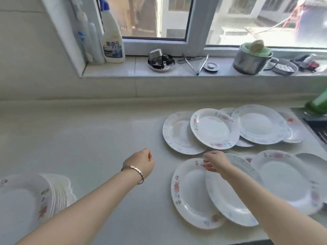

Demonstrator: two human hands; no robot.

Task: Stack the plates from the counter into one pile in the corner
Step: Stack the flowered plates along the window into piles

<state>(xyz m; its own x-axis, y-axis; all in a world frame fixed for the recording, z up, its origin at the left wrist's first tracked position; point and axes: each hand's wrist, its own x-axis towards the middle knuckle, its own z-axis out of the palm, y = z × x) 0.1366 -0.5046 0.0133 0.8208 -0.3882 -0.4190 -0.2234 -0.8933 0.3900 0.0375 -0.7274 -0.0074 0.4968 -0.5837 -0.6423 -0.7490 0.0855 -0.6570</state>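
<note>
Several white plates with floral rims lie overlapping on the right of the counter (99, 138). A tall pile of plates (26, 197) stands at the near left. My right hand (215, 160) reaches over the near group, its fingertips on the far rim of a blue-trimmed plate (228, 200) that overlaps a flower-rimmed plate (189, 193). My left hand (141, 161), with a bracelet on the wrist, hovers over bare counter to the left of the plates, fingers loosely curled, holding nothing. A far group of plates (215, 129) lies behind.
The windowsill holds spray bottles (112, 38), a metal dish of small parts (161, 63), tongs (198, 64), a steel pot (251, 59) and a foil tray (284, 68). A green bottle (318, 103) and the sink edge (316, 128) are at the right.
</note>
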